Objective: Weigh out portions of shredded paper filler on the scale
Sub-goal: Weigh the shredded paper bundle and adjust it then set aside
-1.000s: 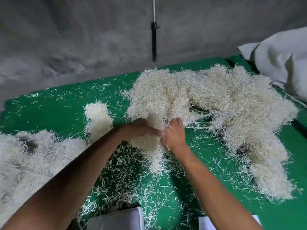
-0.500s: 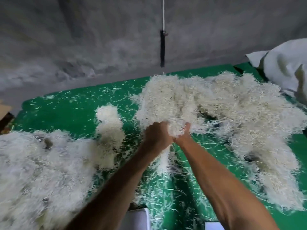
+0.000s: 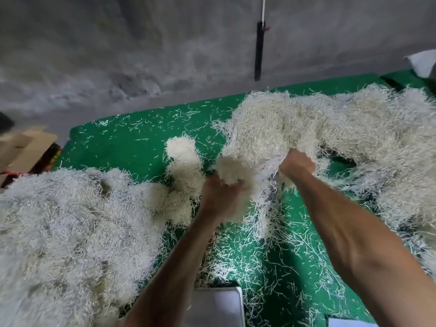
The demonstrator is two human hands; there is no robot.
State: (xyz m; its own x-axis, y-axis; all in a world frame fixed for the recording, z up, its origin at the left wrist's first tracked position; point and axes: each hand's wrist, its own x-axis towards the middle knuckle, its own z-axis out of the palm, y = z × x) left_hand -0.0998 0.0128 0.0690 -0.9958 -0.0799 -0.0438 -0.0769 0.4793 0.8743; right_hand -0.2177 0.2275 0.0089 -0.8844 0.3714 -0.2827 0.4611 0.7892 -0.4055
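A big heap of cream shredded paper filler [image 3: 295, 123] lies across the back right of the green table [image 3: 132, 142]. My left hand [image 3: 220, 197] grips a clump of filler [image 3: 232, 169] pulled off the heap's near edge. My right hand [image 3: 296, 165] grips the heap's edge just to the right, and strands stretch between the two hands. A second large pile of filler [image 3: 70, 227] covers the left side. The scale's white pan [image 3: 215, 306] shows at the bottom edge, bare of any heaped filler.
A small tuft of filler [image 3: 182, 159] sits between the two piles. Loose strands litter the green surface. Cardboard [image 3: 26, 147] lies off the table's left end. A white sack [image 3: 422, 63] is at the far right. A dark strap [image 3: 259, 50] hangs on the grey wall behind.
My hands, which were close together on one clump, have drawn apart; the left one has pulled its clump leftward and nearer. The view has shifted left, showing more of the left pile.
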